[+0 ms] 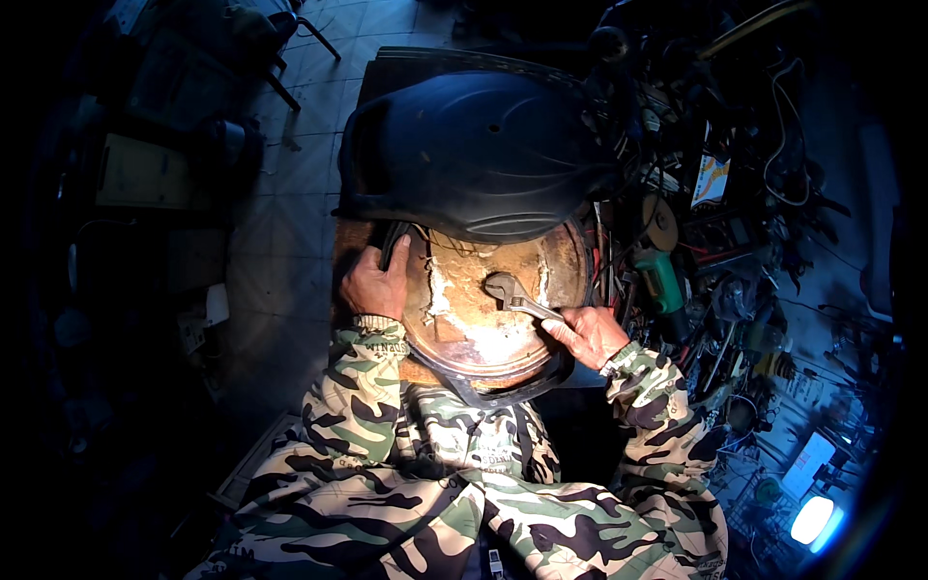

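My right hand (589, 335) is closed round the handle of an adjustable wrench (518, 298), whose jaw end points up and left over a round, rusty pan-like piece (565, 253). White crumbly residue (438, 290) runs along the inside of that piece, and a black rim edges it. At its left side my left hand (377, 282) grips the rim, fingers curled over it. Across the far part lies a large, domed black plastic shell (464, 155), hiding what is beneath. A bright patch of light falls on the near inside of the round piece.
A green angle grinder (661, 280) with a tan disc lies to the right among cables and several tools. Close by are a multimeter (717, 234) and a white-and-orange card (710, 178). A lit lamp (816, 520) glows at lower right. Dark metal legs (311, 48) stand at upper left.
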### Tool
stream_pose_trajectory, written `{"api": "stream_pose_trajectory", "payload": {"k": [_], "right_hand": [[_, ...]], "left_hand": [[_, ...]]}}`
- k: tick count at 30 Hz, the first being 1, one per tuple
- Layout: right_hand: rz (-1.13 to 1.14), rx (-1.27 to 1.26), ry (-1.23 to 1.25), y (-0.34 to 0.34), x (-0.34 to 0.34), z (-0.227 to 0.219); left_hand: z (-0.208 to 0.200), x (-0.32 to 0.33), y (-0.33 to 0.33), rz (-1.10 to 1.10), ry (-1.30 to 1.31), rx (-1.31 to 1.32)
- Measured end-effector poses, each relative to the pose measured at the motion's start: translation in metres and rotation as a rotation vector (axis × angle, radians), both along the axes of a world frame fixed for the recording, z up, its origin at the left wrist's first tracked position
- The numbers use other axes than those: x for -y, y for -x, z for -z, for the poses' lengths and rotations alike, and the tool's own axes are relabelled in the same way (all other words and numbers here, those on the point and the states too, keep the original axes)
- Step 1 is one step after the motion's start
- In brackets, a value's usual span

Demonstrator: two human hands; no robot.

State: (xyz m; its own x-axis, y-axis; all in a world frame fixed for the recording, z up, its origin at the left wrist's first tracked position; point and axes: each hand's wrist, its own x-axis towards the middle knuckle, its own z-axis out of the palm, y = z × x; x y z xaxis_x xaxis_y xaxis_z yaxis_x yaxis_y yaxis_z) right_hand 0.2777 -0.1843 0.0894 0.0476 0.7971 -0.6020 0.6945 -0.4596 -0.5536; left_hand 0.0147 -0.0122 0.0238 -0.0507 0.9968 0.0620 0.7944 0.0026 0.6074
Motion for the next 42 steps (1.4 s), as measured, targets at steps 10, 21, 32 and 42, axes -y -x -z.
{"api": "stream_pose_trajectory", "payload": {"k": [10, 21, 32, 42], "right_hand": [[0.24, -0.267, -0.007, 0.033, 0.075, -0.005], [0.632, -0.48, -0.004, 0.121, 0.1, 0.027], [0.753, -0.481, -0.148, 0.12, 0.113, 0.04], [0.883, -0.725, -0.135, 0.117, 0.12, 0.04]], "left_hand": [[0.001, 0.001, -0.001, 0.0, 0.052, 0.005], [0.002, 0.0, -0.001, 0.009, -0.029, 0.009], [0.005, -0.001, -0.002, 0.023, -0.012, -0.056], [0.003, 0.0, -0.003, -0.01, 0.011, -0.056]]}}
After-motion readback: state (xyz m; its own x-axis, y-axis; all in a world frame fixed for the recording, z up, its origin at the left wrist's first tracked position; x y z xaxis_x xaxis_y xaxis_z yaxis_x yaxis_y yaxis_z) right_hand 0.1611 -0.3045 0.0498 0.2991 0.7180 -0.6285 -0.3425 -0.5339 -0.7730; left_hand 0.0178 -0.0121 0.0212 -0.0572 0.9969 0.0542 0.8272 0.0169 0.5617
